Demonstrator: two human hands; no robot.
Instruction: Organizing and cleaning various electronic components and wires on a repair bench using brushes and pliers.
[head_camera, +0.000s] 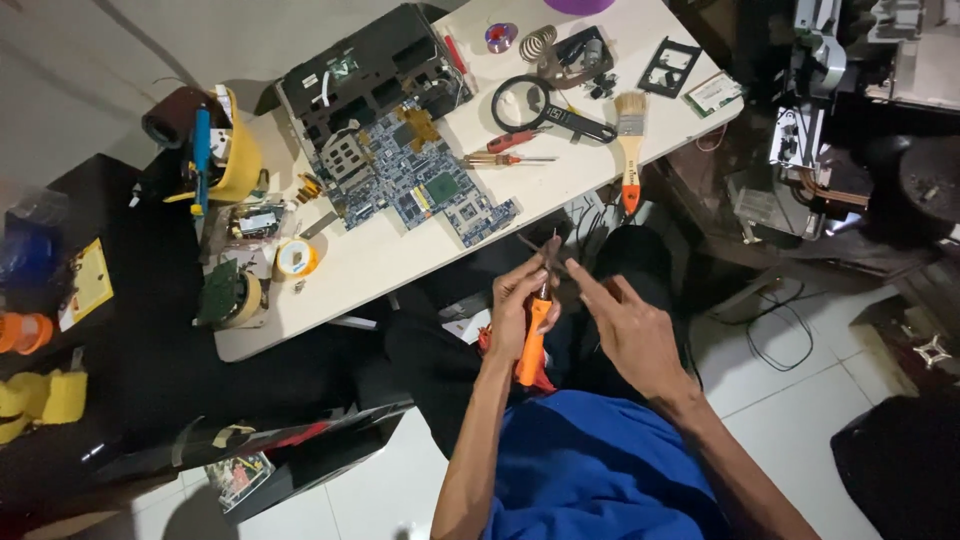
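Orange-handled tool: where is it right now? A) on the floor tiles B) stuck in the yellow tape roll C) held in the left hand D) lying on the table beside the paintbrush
C: the left hand grips the orange-handled tool above the lap, with the right hand at its tip.

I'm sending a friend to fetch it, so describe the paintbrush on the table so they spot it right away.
Start at the white table and find the round black magnifying glass near its far end. Just beside it lies the paintbrush, reaching the table's edge. It alone has pale bristles, a wooden handle and an orange tip.
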